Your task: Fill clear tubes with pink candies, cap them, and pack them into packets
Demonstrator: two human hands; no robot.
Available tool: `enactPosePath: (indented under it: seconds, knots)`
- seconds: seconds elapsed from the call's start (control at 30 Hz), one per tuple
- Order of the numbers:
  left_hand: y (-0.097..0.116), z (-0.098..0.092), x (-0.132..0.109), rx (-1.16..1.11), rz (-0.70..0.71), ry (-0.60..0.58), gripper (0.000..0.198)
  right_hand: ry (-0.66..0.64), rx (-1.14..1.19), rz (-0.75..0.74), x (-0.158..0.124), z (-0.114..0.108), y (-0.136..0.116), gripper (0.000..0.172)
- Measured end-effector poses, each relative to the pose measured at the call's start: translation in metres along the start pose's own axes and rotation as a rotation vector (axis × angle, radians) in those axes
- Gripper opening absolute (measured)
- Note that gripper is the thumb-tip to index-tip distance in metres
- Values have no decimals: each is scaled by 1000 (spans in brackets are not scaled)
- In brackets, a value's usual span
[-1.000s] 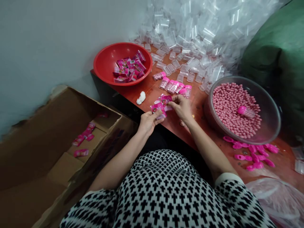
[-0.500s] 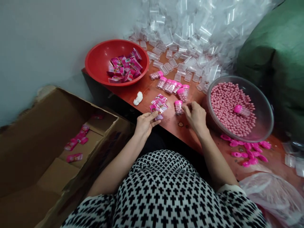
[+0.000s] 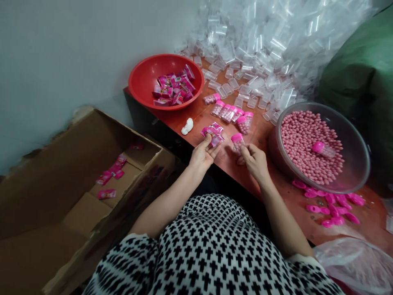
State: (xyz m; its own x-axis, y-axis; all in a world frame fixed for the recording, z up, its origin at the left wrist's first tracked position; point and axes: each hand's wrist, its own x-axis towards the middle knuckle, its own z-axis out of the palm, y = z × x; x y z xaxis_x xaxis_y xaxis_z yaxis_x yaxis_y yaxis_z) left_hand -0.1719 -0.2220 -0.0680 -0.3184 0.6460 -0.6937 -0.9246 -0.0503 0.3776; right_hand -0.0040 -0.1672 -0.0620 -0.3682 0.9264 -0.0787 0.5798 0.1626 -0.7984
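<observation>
The clear bottle (image 3: 238, 145) has a pink cap (image 3: 237, 137).

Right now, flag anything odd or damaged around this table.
The cardboard box has a ragged rim, as if torn. A pink-capped container lies on the pink balls in the grey bowl, apart from the others. A white lump I cannot identify sits alone near the red bowl.

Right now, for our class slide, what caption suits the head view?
Left hand holds pink wrapping, right hand a pink-capped jar.
</observation>
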Motion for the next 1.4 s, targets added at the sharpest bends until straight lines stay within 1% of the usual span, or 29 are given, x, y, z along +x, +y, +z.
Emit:
enactPosePath:
  seconds: [0.07,0.1,0.2,0.3,0.47,0.63,0.7,0.83,0.9,0.97,1.1,1.17,1.27,1.33,1.4]
  knots:
    - [-3,3,0,-31,-2,2,8,-44,324,55,-18,7,-4,38]
    - [-4,4,0,-39,-8,8,7,-49,424,83,-25,12,-7,39]
    - [-8,10,-2,-64,-21,4,9,-63,548,137,-39,28,-15,41]
    - [-13,14,-4,-77,-15,-24,13,-58,580,146,-41,37,-17,41]
    - [-21,14,-7,4,23,-110,18,-42,614,129,-37,40,-14,40]
    - [-17,12,-11,125,42,-241,30,-92,665,116,-36,43,-10,45]
    - [-15,13,-13,182,45,-284,32,-84,657,92,-36,45,-9,45]
    - [-15,13,-12,261,39,-295,30,-24,601,47,-36,48,-8,43]
    - [-15,12,-10,292,45,-309,30,-17,594,45,-36,48,-7,44]
    - [-14,11,-8,340,55,-342,31,-47,636,62,-35,48,-6,46]
    - [-12,8,-7,445,66,-402,36,-131,797,111,-31,47,-5,50]
    - [-14,7,-8,483,73,-424,38,-114,822,106,-28,47,-5,50]
    - [-20,6,-11,504,72,-473,43,-44,822,75,-23,47,-5,48]
    - [-22,5,-11,478,70,-468,42,-22,869,74,-20,47,-4,49]
    - [-22,4,-11,422,83,-412,40,-45,941,79,-18,46,-3,53]
